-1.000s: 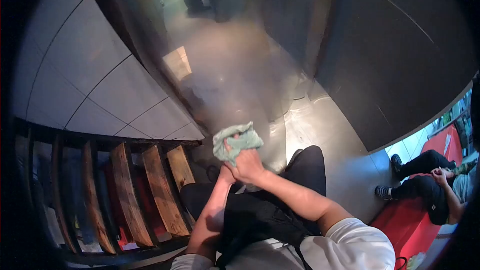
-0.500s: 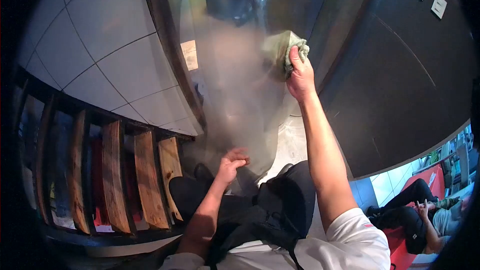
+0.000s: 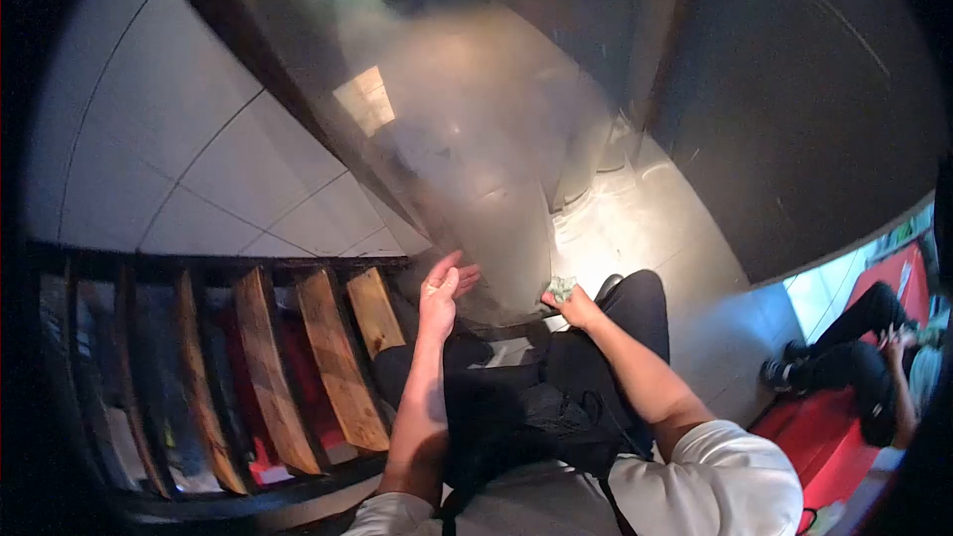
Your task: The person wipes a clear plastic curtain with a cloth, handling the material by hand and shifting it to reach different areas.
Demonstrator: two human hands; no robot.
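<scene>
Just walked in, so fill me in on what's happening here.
A person has a bunched green cloth in the right hand, low by a shiny panel; whether it touches the panel is unclear. The left hand is open and holds nothing. Off to the right, someone else sits on a red bench.

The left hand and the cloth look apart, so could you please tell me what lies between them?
In the head view, nothing lies between the left hand and the cloth; the shiny panel shows behind the gap.
</scene>
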